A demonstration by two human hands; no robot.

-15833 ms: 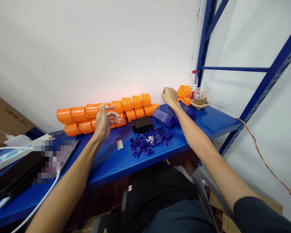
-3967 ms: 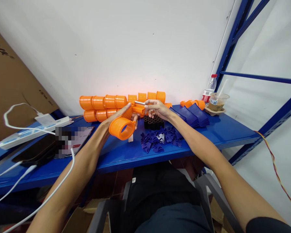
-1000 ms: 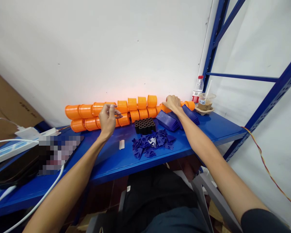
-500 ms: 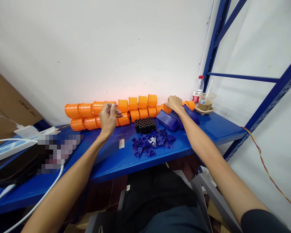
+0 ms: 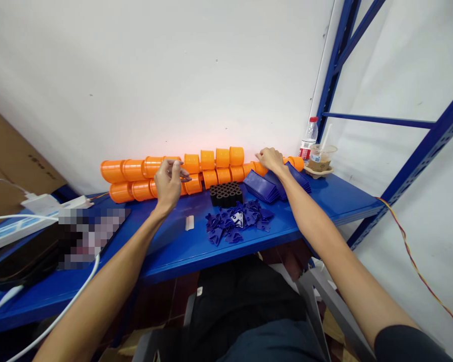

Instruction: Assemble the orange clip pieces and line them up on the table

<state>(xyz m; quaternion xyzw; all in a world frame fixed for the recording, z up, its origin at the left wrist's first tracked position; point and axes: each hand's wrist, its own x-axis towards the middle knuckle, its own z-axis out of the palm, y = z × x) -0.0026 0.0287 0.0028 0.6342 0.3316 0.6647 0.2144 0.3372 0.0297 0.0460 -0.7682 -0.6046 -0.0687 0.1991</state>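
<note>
My left hand (image 5: 168, 183) hovers in front of a double row of orange tube-shaped parts (image 5: 136, 171) along the wall. Its thumb and fingers are pinched together on something small that I cannot make out. My right hand (image 5: 270, 158) reaches to the back right, fingers curled over an orange part (image 5: 257, 168) behind a stack of flat blue pieces (image 5: 262, 186). Between the hands are a block of black cylinders (image 5: 226, 193), a pile of small blue triangular pieces (image 5: 236, 221) and a small white piece (image 5: 189, 222), all on the blue shelf (image 5: 324, 196).
A water bottle (image 5: 307, 141) and a cup with a straw (image 5: 320, 157) stand at the shelf's far right, by a blue rack post (image 5: 335, 60). On the left lie a white power strip (image 5: 30, 221), cables and a blurred device (image 5: 86, 234). Cardboard (image 5: 7, 166) leans at far left.
Four seconds ago both hands held an orange part close in front; now they are apart over the shelf. In the last second, my right hand shifted slightly and my left barely moved.
</note>
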